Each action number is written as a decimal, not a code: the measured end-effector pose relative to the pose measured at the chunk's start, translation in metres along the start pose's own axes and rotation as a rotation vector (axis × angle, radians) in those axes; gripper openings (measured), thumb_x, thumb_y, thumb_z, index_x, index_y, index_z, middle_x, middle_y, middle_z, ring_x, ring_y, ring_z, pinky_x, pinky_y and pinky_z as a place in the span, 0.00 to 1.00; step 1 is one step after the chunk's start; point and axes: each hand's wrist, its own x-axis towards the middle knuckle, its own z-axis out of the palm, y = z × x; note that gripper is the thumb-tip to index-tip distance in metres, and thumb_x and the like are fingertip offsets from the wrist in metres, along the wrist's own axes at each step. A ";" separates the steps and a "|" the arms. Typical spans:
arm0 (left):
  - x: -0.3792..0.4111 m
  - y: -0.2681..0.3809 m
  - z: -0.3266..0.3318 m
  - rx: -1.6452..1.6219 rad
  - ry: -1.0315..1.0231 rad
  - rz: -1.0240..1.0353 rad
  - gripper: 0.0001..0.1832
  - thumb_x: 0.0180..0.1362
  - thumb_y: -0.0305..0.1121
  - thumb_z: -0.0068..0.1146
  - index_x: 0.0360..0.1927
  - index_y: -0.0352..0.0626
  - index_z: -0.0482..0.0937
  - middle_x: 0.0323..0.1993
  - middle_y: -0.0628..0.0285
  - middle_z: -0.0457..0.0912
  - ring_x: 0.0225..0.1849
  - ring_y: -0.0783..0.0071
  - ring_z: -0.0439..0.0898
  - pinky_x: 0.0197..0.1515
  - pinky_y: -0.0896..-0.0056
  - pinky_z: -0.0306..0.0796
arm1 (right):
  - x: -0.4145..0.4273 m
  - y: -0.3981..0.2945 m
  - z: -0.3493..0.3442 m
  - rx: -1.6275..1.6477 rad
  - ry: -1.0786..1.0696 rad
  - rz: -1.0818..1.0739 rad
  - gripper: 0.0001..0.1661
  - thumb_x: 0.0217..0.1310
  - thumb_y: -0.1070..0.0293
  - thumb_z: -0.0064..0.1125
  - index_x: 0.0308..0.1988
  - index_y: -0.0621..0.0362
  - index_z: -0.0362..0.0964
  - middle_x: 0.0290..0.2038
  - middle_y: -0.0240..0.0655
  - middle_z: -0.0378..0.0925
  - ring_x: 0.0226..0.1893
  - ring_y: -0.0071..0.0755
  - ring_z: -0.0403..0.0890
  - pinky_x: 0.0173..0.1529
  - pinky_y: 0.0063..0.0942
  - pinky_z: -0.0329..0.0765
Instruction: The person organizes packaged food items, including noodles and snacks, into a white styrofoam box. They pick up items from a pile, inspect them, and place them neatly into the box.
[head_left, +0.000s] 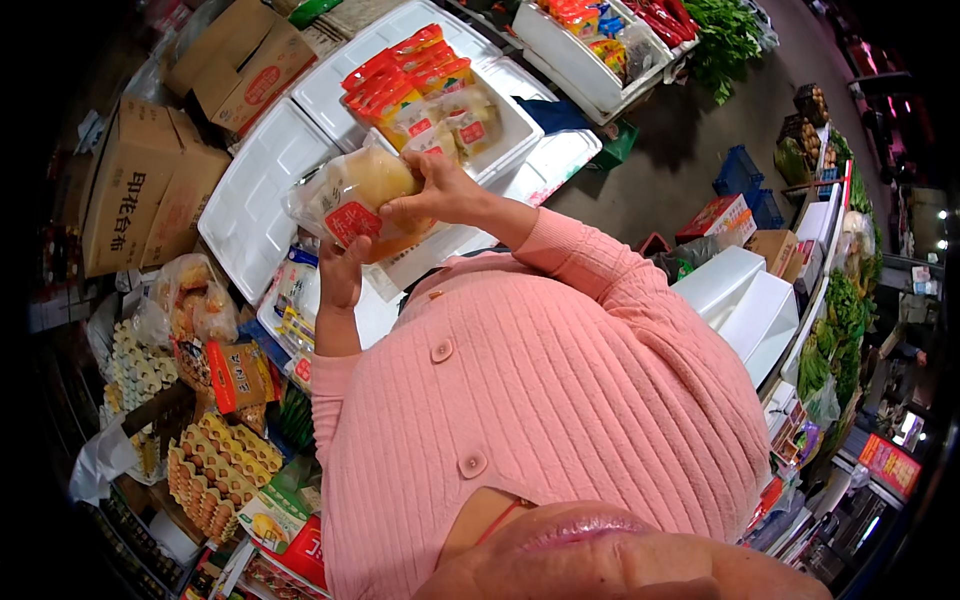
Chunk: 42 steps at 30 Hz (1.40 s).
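A clear plastic food bag (351, 196) with a red printed patch and pale yellow contents is between my hands. My right hand (442, 191) grips its right side, thumb on the front. At its lower edge is my left hand (343, 276), thumb against the front and the other fingers partly hidden by the bag. Just beyond, a white foam box (517, 142) holds red-and-yellow packets (405, 75) and more clear bags (469, 124) with red patches. White foam lids (251, 199) lie under and beside the box.
Cardboard boxes (146, 187) stand at the left, above egg trays (217, 469) and a bag of round food (193, 300). Another foam box (592, 64) with packets is at the top. White foam boxes (750, 315) and a vegetable display (832, 337) line the right.
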 end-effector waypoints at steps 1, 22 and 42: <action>0.008 0.004 0.007 0.036 -0.012 -0.013 0.19 0.48 0.27 0.61 0.45 0.38 0.73 0.40 0.64 0.77 0.41 0.75 0.76 0.47 0.73 0.69 | -0.004 -0.004 -0.004 -0.035 0.025 -0.054 0.33 0.38 0.56 0.72 0.41 0.66 0.69 0.33 0.36 0.75 0.34 0.25 0.76 0.36 0.21 0.73; 0.046 0.000 0.072 0.078 0.005 -0.037 0.23 0.45 0.24 0.64 0.47 0.39 0.72 0.42 0.61 0.77 0.42 0.72 0.77 0.46 0.72 0.73 | 0.004 -0.014 -0.054 -0.189 0.191 -0.110 0.29 0.42 0.59 0.69 0.43 0.63 0.69 0.34 0.33 0.74 0.36 0.22 0.73 0.40 0.20 0.72; 0.052 0.008 0.072 0.069 0.009 0.136 0.24 0.50 0.25 0.60 0.51 0.37 0.67 0.46 0.59 0.75 0.46 0.70 0.75 0.47 0.68 0.72 | 0.028 -0.031 -0.064 0.176 0.008 -0.167 0.31 0.40 0.52 0.69 0.41 0.61 0.71 0.32 0.33 0.76 0.35 0.23 0.75 0.40 0.23 0.72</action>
